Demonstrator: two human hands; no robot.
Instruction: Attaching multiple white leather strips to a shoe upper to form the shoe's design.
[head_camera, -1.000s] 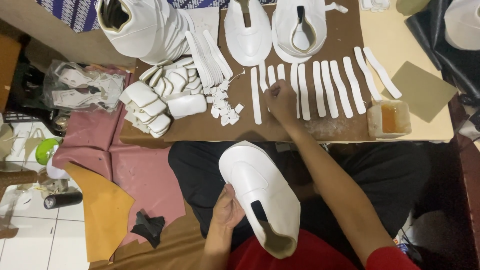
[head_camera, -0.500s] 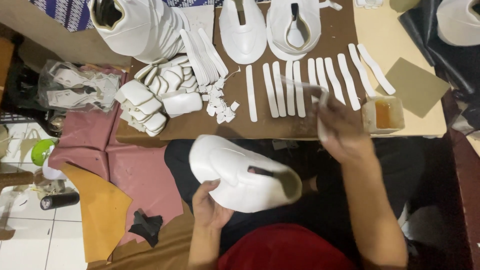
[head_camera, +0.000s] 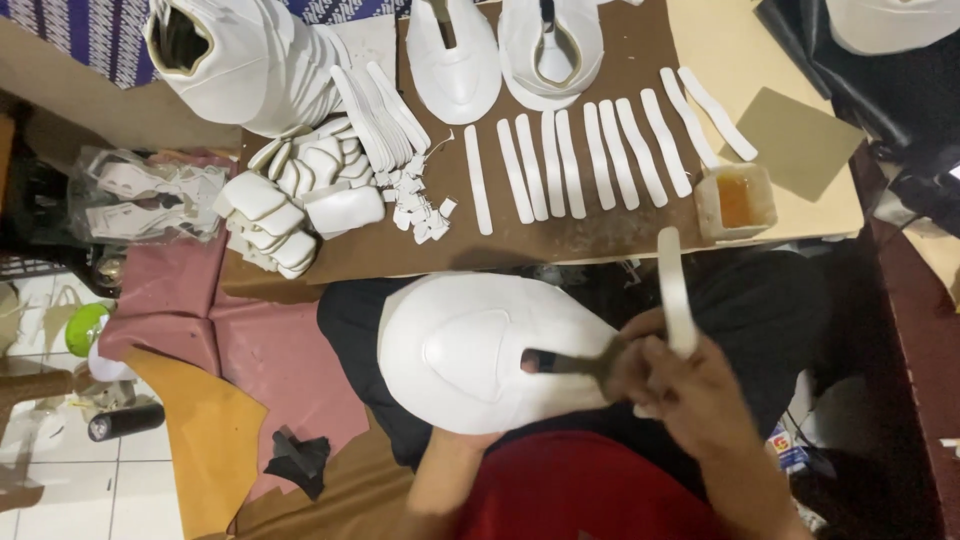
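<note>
Nine white strips (head_camera: 590, 160) lie in a row across the upper middle of the frame on a brown work board (head_camera: 560, 235), each apart from its neighbour, none yet taken up. A tenth, the white strip (head_camera: 673, 290), stands upright at centre right, pinched in the right hand (head_camera: 680, 385), which closes around it together with what looks like a dark brush handle reaching into the throat slot of the white shoe upper (head_camera: 480, 350). That upper rests flat across the lap at the centre of the frame; the left hand (head_camera: 470, 440) is mostly hidden beneath its lower edge, apparently supporting it, though how its fingers lie cannot be told.

By the look of it, the work on this piece is at an early stage: the strip is not yet fixed to the upper, and the row on the board is still waiting. Two more shaped uppers (head_camera: 505, 50) sit at the top of the frame, a tall stack of uppers (head_camera: 250, 60) at the upper left.

Just right of the row, a small clear tub (head_camera: 737, 202) holds an amber liquid, probably glue. At the left edge, a clear plastic bag (head_camera: 140, 195) holds more white cut pieces.
</note>
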